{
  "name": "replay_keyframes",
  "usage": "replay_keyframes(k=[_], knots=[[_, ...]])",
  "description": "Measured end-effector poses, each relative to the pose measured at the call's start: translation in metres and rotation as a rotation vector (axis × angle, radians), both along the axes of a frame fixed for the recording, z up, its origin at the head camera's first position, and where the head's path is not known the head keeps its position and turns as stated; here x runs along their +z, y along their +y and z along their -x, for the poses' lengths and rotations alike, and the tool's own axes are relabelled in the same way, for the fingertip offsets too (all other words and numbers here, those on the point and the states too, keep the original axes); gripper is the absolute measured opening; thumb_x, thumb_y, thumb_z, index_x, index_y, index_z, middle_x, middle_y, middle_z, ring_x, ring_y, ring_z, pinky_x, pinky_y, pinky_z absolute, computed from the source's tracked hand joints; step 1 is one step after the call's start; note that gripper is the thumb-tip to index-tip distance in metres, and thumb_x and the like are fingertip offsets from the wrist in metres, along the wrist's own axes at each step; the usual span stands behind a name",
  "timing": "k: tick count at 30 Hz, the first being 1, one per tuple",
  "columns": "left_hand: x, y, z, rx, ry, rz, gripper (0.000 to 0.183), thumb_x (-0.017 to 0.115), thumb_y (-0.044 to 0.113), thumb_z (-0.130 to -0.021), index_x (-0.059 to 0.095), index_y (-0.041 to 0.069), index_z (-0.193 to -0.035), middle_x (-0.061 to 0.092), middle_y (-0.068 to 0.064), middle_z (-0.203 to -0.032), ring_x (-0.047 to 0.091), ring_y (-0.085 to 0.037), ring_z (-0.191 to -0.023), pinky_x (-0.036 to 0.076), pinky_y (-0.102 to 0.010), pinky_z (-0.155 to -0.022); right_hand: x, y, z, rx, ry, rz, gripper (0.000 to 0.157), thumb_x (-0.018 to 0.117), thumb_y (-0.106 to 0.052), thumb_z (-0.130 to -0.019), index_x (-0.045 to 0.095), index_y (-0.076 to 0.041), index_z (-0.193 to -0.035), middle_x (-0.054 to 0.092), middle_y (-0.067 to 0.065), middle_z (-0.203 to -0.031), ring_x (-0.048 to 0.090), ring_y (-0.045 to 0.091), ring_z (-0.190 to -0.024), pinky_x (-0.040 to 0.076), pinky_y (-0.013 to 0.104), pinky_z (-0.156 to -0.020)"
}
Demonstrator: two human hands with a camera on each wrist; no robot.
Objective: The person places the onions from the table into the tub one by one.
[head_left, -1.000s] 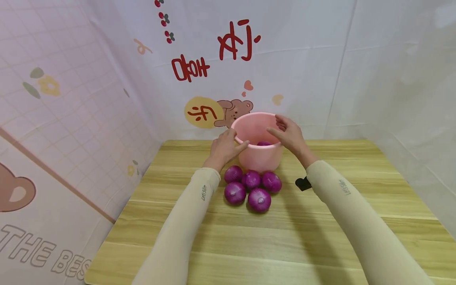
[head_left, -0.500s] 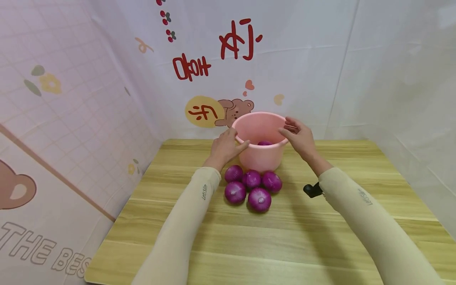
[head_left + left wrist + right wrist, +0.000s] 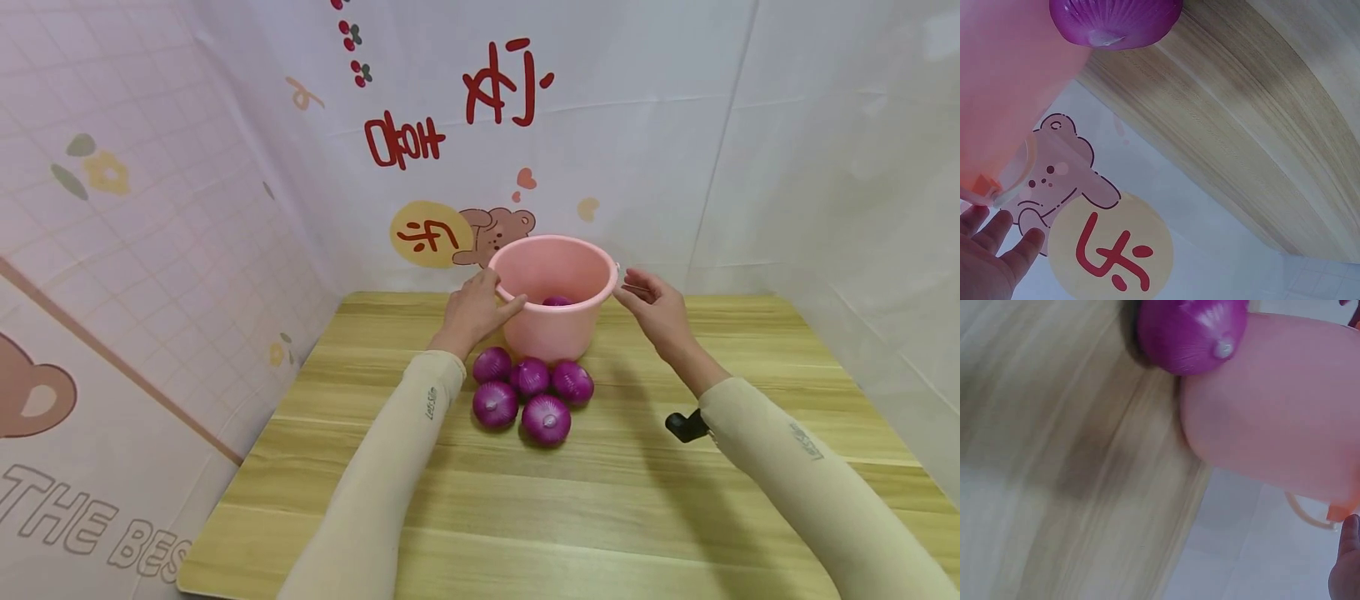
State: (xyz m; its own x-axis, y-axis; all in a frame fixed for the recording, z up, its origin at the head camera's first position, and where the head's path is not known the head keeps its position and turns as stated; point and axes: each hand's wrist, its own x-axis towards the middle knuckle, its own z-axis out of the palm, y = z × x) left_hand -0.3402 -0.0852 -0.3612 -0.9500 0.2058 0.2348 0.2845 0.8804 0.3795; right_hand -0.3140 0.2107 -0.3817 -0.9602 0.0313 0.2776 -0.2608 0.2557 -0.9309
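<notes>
A pink bucket stands on the wooden table, with a purple onion partly visible inside. My left hand rests against its left rim, the thumb lying along the front edge; in the left wrist view the fingers look fairly straight and spread close to the rim and pale handle. Just off the right rim, my right hand has loose fingers and holds nothing. Several purple onions are grouped in front of the bucket, one of them large in the right wrist view.
The wooden table reaches back to a white printed cloth close behind the bucket. Another patterned cloth hangs along the left side. A black piece sticks out below my right sleeve.
My right hand has moved rightward, from over the bucket's opening to outside its right rim. My left hand, the bucket and the onions have stayed in place.
</notes>
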Motion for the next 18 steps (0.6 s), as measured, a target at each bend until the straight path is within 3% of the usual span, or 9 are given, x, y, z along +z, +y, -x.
replay_keyframes(k=[12,15,18], knots=[[-0.001,-0.001,0.001,-0.004,-0.011,-0.009,0.056,0.057,0.062,-0.090,0.050,0.013,-0.116,0.054,-0.001,-0.107,0.053,-0.019,-0.099,0.046,-0.041,-0.088,-0.030,0.004,-0.014,0.112,-0.102,-0.092,0.060,0.066,-0.022,-0.097,0.043,0.002,-0.147,0.047,0.021,-0.146,0.048,0.036,-0.131,0.047,0.012,-0.088],[0.000,-0.001,0.001,-0.005,-0.011,-0.021,0.055,0.059,0.061,-0.090,0.050,0.013,-0.115,0.054,-0.001,-0.107,0.053,-0.019,-0.099,0.045,-0.042,-0.089,-0.039,0.000,-0.018,0.154,-0.122,-0.131,0.062,0.067,-0.023,-0.096,0.043,0.003,-0.146,0.046,0.022,-0.146,0.048,0.038,-0.131,0.048,0.018,-0.091],[0.001,-0.002,0.001,-0.003,-0.016,-0.012,0.056,0.058,0.062,-0.090,0.050,0.013,-0.116,0.054,-0.001,-0.107,0.052,-0.019,-0.099,0.045,-0.042,-0.089,-0.046,-0.005,-0.023,0.184,-0.152,-0.167,0.061,0.068,-0.022,-0.095,0.044,0.005,-0.145,0.047,0.025,-0.144,0.049,0.039,-0.130,0.049,0.030,-0.097]])
